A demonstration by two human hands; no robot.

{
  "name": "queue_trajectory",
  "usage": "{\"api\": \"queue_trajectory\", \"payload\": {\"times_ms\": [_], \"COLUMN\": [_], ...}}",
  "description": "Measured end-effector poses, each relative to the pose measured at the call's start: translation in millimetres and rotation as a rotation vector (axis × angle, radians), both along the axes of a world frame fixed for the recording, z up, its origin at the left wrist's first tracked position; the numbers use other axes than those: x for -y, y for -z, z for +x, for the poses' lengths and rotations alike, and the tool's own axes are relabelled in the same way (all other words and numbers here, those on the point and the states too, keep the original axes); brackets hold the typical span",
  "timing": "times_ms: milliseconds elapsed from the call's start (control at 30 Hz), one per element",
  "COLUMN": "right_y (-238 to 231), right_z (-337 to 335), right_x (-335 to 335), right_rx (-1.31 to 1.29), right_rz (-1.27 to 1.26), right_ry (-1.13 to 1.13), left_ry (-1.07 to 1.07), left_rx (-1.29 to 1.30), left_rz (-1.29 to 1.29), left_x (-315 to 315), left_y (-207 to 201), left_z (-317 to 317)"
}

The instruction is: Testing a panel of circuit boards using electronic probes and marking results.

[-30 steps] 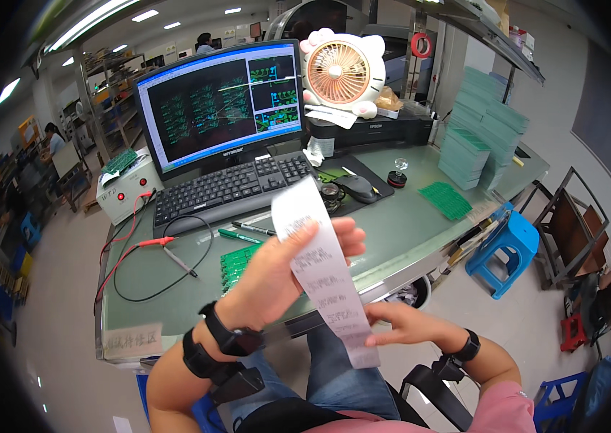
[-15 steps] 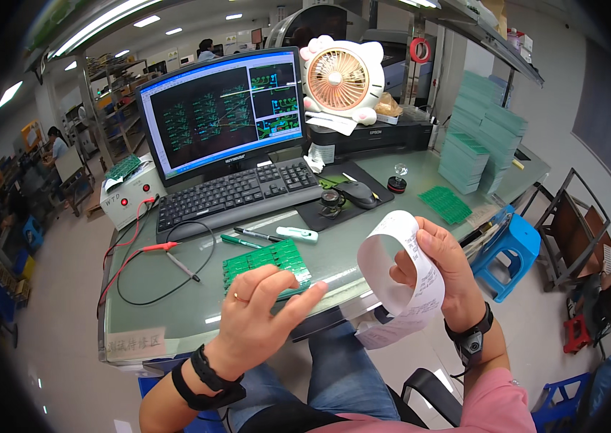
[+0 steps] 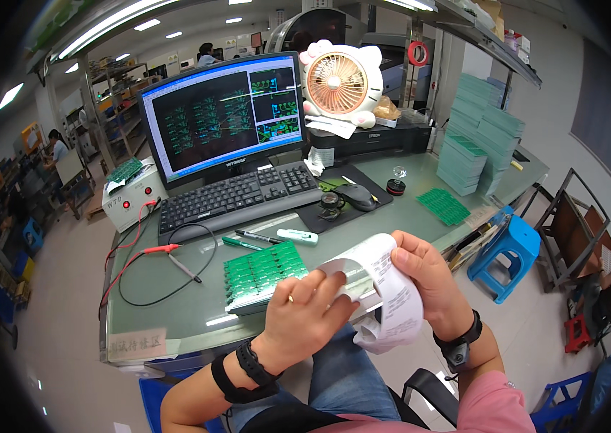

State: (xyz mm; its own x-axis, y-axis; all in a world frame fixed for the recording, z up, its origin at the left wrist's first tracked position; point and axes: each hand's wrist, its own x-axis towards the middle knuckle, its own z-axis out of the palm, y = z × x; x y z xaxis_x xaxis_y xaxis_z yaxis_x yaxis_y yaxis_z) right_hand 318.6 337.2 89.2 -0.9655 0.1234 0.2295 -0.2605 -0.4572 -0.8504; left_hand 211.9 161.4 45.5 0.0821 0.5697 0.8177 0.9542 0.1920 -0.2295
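A long white paper strip (image 3: 401, 307) with printed lines curls in a loop above my lap, in front of the desk edge. My right hand (image 3: 427, 278) is closed on its upper right part, thumb on top. On the other side my left hand (image 3: 305, 310) has its bent fingers against the strip's left part, and its thumb is hidden. Just beyond the left hand, a stack of green circuit board panels (image 3: 262, 270) lies on the desk (image 3: 197, 296). A green pen, a dark pen (image 3: 258, 237) and a white-and-green marker (image 3: 297, 236) rest behind the stack.
Test leads with a red probe (image 3: 157, 250) loop on the left. Behind are a keyboard (image 3: 240, 193), monitor (image 3: 204, 123), mouse (image 3: 356, 196), white fan (image 3: 341, 83) and printer (image 3: 378, 141). Board stacks (image 3: 464, 162) stand right, with a blue stool (image 3: 504, 252) beside the desk.
My left hand has moved right and its fingers have met the paper strip. My right hand has shifted slightly left and down, and the loop has flattened toward the left.
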Motion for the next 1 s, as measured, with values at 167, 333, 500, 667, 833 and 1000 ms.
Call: {"api": "queue_trajectory", "payload": {"times_ms": [167, 333, 500, 667, 833, 1000], "right_y": [21, 46, 61, 73, 75, 74], "right_z": [-1, -10, -14, -12, -12, -12], "right_x": [4, 21, 23, 23, 31, 31], "right_rx": [-0.002, -0.127, -0.174, -0.145, -0.128, -0.038], "right_rz": [0.34, 0.786, 1.008, 1.009, 1.038, 1.004], "right_ry": [0.083, 0.331, 0.434, 0.433, 0.423, 0.392], "left_ry": [0.162, 0.702, 0.748, 0.754, 0.687, 0.65], "left_rx": [0.903, 1.888, 2.011, 2.0, 2.012, 1.871], "left_rz": [-0.018, 0.274, 0.369, 0.43, 0.4, 0.38], "left_x": [4, 3, 16, 23, 20, 20], "left_y": [0, 0, 9, 6, 13, 20], "left_z": [-13, -6, -12, -17, -11, -12]}}
